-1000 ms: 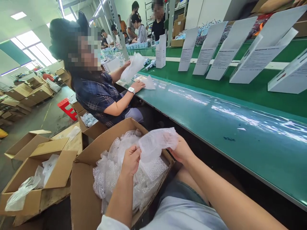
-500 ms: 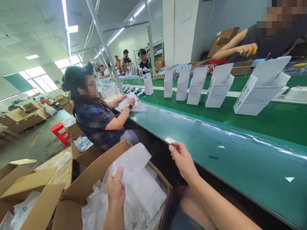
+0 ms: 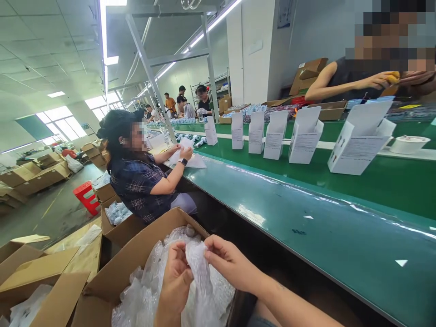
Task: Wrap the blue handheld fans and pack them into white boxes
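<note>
A bubble wrap bag [image 3: 198, 263] hangs between my hands, over an open cardboard box [image 3: 126, 259]. My left hand [image 3: 177, 274] is closed on its left side, the thumb and fingers around the plastic. From the right, my right hand [image 3: 228, 261] pinches the upper edge between thumb and fingertips. More clear bubble wrap [image 3: 146, 281] fills the box below, partly hidden by my hands and wrists.
The teal worktop [image 3: 272, 209] runs along my right, with small white scraps. Beyond it, open white cartons [image 3: 356, 147] stand on a green conveyor belt [image 3: 374, 190]. A co-worker [image 3: 146, 177] sits ahead, handling white wrapping. Cardboard boxes [image 3: 44, 268] and a red stool [image 3: 86, 197] are at left.
My right hand has moved left from the worktop edge to the bubble wrap bag and taken hold of it. The bag now hangs narrower between both hands.
</note>
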A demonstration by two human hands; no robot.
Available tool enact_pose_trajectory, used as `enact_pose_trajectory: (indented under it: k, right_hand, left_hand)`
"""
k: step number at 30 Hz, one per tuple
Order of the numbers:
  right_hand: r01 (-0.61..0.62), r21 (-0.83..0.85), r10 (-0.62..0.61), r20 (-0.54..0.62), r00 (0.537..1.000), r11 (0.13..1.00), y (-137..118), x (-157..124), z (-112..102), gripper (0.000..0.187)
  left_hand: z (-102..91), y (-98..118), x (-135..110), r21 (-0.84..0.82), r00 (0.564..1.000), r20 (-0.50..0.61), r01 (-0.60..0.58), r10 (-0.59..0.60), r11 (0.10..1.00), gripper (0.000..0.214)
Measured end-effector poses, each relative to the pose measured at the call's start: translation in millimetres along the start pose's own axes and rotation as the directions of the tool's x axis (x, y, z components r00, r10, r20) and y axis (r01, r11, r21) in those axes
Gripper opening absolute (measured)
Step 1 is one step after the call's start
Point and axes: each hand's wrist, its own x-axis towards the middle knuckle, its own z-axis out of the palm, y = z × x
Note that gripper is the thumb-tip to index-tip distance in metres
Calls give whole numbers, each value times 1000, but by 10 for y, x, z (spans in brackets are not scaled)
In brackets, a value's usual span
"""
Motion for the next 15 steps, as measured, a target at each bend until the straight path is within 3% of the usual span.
enact_pose_trajectory:
  k: [4, 8, 12, 15]
  right_hand:
    - [-114, 228, 107, 43, 993, 967, -8, -37, 112, 15]
    - [-229, 540, 168, 159, 973, 810, -13, -86, 168, 34]
    - [-294, 717, 280, 143, 949, 632, 36, -84, 96, 44]
    - [-239, 720, 288, 57, 956, 651, 58, -58, -39, 46]
  left_hand:
    - [218, 80, -34, 241, 992, -124, -3, 33, 971, 43]
    - [306, 31, -99, 387, 961, -248, -16, 121, 922, 42]
    - [205, 64, -68, 205, 951, -293, -36, 96, 978, 44]
    - [108, 192, 3, -49, 934, -343, -119, 95, 992, 46]
